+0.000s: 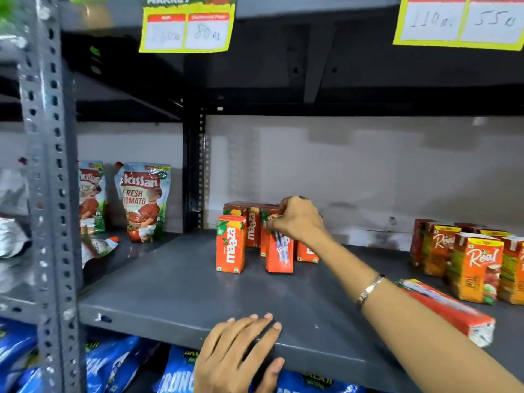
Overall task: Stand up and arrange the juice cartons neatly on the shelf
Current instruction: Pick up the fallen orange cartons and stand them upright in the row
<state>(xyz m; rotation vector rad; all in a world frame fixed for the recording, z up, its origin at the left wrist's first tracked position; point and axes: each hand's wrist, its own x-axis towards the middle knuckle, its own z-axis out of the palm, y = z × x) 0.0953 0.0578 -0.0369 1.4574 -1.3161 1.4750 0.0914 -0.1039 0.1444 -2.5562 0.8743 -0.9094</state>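
On the grey metal shelf (pixel 175 285) stand several orange Maaza juice cartons. One upright carton (pixel 230 245) is at the front left, and more (pixel 249 222) stand behind it near the back wall. My right hand (pixel 297 219) is closed on the top of another upright Maaza carton (pixel 279 255), which has its straw side facing me. My left hand (pixel 241 347) grips the shelf's front edge, fingers on top and thumb below. An orange carton (pixel 450 310) lies flat at the right, near the shelf's front edge.
Upright Real juice cartons (pixel 473 268) are grouped at the right end. Kissan tomato pouches (pixel 143 199) stand in the left bay behind a perforated post (pixel 48 165). Blue snack bags (pixel 119 364) fill the shelf below. Yellow price tags (pixel 187 26) hang overhead.
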